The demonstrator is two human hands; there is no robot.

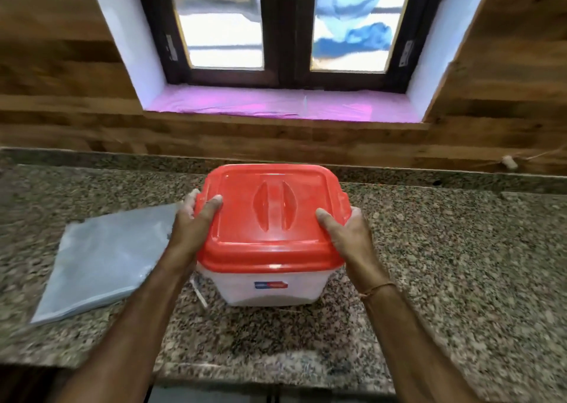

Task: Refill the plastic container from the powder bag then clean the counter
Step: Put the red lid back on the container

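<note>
A white plastic container [270,289] with a red lid [270,218] stands on the speckled granite counter [445,264] in the middle of the head view. My left hand [193,221] grips the lid's left edge, thumb on top. My right hand [343,231] grips the lid's right edge the same way. A flat grey powder bag [101,258] lies on the counter to the left, touching my left forearm. The container's contents are hidden by the lid and the cloudy wall.
A wood-panelled wall rises behind the counter, with a window [285,28] and a pink-lined sill [260,102] above it. The counter's front edge [276,375] runs just below my forearms. A small white strip [199,292] lies by the container's left base.
</note>
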